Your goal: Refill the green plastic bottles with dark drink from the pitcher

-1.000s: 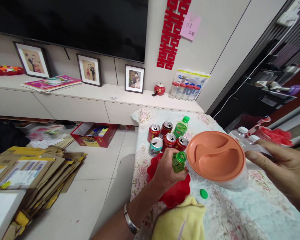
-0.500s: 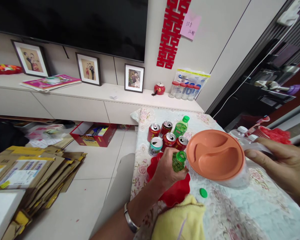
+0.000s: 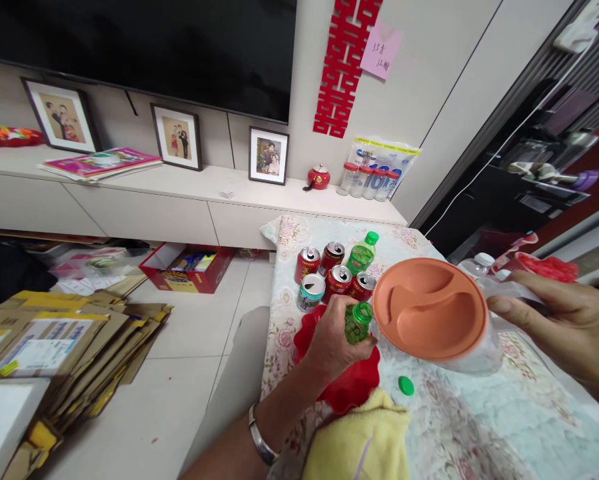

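My left hand (image 3: 332,337) is wrapped round an uncapped green plastic bottle (image 3: 358,323), which stands upright over the red scalloped dish (image 3: 352,383). In my right hand (image 3: 564,320) is the handle of a clear pitcher (image 3: 474,363) with an orange lid (image 3: 429,308). The pitcher is held just right of the bottle, its lid facing me and close to the bottle's mouth. A loose green cap (image 3: 406,385) lies on the floral tablecloth (image 3: 524,407). Whether any liquid is flowing cannot be made out.
Behind the bottle stand several red drink cans (image 3: 339,280), a teal-banded can (image 3: 310,292) and a capped green bottle (image 3: 362,253). A yellow cloth (image 3: 359,443) lies at the near edge. Flattened cardboard (image 3: 64,347) and a red box (image 3: 189,270) are on the floor at left.
Almost nothing differs. Both hands keep their holds, and the bottle and the pitcher stay in nearly the same place.
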{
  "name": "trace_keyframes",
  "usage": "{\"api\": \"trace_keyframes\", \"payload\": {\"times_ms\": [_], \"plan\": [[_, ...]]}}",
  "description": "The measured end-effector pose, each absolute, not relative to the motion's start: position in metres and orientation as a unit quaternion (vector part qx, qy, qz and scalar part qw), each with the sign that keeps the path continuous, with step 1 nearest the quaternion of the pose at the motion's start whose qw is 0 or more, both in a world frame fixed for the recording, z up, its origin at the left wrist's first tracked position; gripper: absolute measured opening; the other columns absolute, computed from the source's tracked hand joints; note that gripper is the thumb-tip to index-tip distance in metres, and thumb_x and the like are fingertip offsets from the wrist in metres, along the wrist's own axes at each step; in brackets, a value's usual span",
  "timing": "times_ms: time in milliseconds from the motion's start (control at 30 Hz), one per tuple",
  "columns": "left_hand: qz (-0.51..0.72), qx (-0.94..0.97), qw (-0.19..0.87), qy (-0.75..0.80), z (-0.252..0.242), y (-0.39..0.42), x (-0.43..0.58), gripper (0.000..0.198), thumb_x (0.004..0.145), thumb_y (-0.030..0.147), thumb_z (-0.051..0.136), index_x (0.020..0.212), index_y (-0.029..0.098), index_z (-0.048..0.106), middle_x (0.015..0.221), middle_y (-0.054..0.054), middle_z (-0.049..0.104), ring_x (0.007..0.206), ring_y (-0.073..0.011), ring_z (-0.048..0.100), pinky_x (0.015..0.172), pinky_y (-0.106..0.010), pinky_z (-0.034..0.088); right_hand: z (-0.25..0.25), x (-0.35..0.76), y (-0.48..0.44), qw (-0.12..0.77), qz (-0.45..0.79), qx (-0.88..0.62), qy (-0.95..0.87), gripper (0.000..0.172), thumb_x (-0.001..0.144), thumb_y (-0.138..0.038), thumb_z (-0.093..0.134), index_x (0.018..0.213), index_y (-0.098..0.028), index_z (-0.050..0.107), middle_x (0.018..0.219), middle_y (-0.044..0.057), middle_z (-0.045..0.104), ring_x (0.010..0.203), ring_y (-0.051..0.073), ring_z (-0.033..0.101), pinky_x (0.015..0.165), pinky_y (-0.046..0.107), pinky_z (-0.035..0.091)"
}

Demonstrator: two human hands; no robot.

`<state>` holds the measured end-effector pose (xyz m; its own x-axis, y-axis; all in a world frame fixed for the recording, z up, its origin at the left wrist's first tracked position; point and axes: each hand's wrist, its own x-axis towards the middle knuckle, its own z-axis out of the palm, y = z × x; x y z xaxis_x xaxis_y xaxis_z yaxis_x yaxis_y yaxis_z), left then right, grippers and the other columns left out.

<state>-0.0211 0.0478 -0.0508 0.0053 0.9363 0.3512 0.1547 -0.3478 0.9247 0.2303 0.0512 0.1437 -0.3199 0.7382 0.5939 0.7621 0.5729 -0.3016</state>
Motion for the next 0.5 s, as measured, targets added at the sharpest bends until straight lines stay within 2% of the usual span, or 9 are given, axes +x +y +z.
{"api": "trace_keyframes", "payload": {"times_ms": [167, 367, 500], "plan": [[0.547, 0.611, 0.358, 0.446, -0.0513, 0.0475, -0.0205, 0.049, 0.07, 0.025, 0.083, 0.11, 0.024, 0.055, 0.104, -0.003, 0.062, 0.094, -0.0235, 0.066, 0.085, -0.036, 0.053, 0.1484, 0.2266, 0.0529, 0.347, -0.053, -0.44, -0.827, 0.055, 0.091, -0.064, 0.072, 0.059, -0.02, 0.066, 0.058, -0.001, 0.059, 0.043, 0.008, 0.041, 0.037, 0.018, 0.034], [0.549, 0.616, 0.351, 0.442, -0.0513, 0.0479, -0.0212, 0.048, 0.071, 0.025, 0.083, 0.11, 0.024, 0.055, 0.104, -0.003, 0.061, 0.094, -0.0232, 0.066, 0.086, -0.036, 0.053, 0.1492, 0.2281, 0.0544, 0.331, -0.039, -0.427, -0.841, 0.053, 0.094, -0.06, 0.071, 0.058, -0.022, 0.061, 0.049, -0.004, 0.042, 0.042, 0.01, 0.04, 0.035, 0.019, 0.032], [0.548, 0.616, 0.35, 0.445, -0.0522, 0.0483, -0.021, 0.049, 0.07, 0.025, 0.083, 0.11, 0.024, 0.055, 0.103, -0.003, 0.062, 0.094, -0.0234, 0.066, 0.085, -0.036, 0.053, 0.1488, 0.2299, 0.0553, 0.331, -0.041, -0.426, -0.841, 0.052, 0.095, -0.06, 0.071, 0.06, -0.023, 0.061, 0.05, -0.004, 0.043, 0.041, 0.01, 0.041, 0.034, 0.019, 0.033]]}}
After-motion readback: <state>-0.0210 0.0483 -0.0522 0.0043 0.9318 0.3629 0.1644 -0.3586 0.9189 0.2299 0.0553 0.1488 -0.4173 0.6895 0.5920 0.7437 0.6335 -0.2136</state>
